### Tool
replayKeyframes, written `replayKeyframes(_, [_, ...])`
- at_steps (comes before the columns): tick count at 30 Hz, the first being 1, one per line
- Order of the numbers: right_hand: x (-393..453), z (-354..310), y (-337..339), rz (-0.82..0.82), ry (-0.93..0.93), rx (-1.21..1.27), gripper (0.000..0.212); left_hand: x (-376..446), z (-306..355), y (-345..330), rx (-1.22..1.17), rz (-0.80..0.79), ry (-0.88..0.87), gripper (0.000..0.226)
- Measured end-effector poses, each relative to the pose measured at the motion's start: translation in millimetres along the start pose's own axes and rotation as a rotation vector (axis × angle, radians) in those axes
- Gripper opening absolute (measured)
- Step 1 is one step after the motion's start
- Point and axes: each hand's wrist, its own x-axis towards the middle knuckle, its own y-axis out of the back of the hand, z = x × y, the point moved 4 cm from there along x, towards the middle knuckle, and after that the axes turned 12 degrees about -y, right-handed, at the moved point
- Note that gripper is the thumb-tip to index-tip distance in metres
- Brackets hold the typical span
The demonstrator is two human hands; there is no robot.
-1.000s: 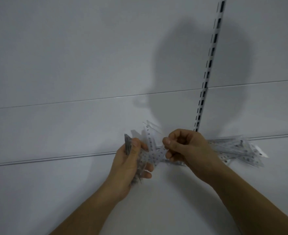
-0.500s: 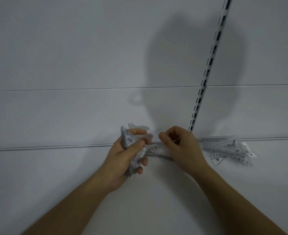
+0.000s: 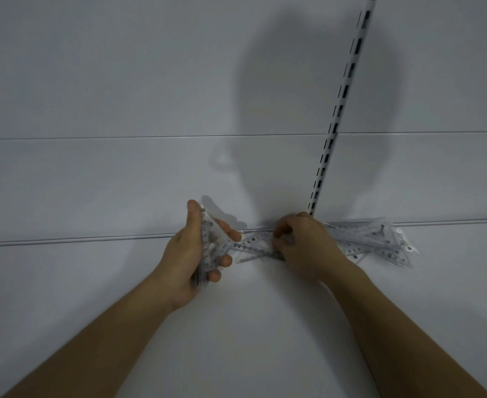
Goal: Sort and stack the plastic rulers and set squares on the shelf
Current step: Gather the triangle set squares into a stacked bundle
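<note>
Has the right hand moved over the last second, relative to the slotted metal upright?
Yes. The right hand has dropped onto the clear plastic rulers on the white shelf and now sits nearer the slotted metal upright base.

A white shelf [image 3: 250,326] carries the things. Along its back edge, right of the middle, lies a loose pile [image 3: 371,239] of clear plastic rulers and set squares, overlapping at mixed angles, its left end reaching toward the shelf's middle.

I see clear set squares [image 3: 209,242] bunched upright. Loose clear rulers [image 3: 371,239] lie heaped along the shelf's [image 3: 236,326] back edge.
</note>
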Motion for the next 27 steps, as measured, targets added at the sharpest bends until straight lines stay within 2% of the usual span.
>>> replayKeyframes(5, [-1, -3, -6, -0.015, 0.016, -0.014, 0.039, -1, 2, -1, -0.069, -0.019, -0.023, 0.058])
replayKeyframes(10, [-1, -5, -2, 0.001, 0.003, 0.076, 0.018, -3, 4, 3, -0.109, -0.002, -0.022, 0.047])
replayKeyframes(17, [5, -1, 5, 0.027, -0.027, 0.089, 0.012, 5, 1, 6, -0.047, 0.034, -0.063, 0.045])
replayKeyframes(20, [5, 0, 14, 0.031, -0.053, 0.303, 0.004, 5, 0, 5, -0.06, 0.048, -0.154, 0.047])
replayKeyframes(22, [4, 1, 20, 0.005, -0.08, 0.532, 0.008, 4, 1, 3, -0.075, 0.042, -0.239, 0.041])
replayKeyframes(25, [-2, -5, 28, -0.127, -0.078, 1.004, 0.025, 4, 2, 2, -0.098, 0.0, -0.327, 0.036])
replayKeyframes(27, [-10, -14, 25, -0.238, -0.061, 1.225, 0.026, 2, 0, -2, -0.123, -0.037, -0.32, 0.034])
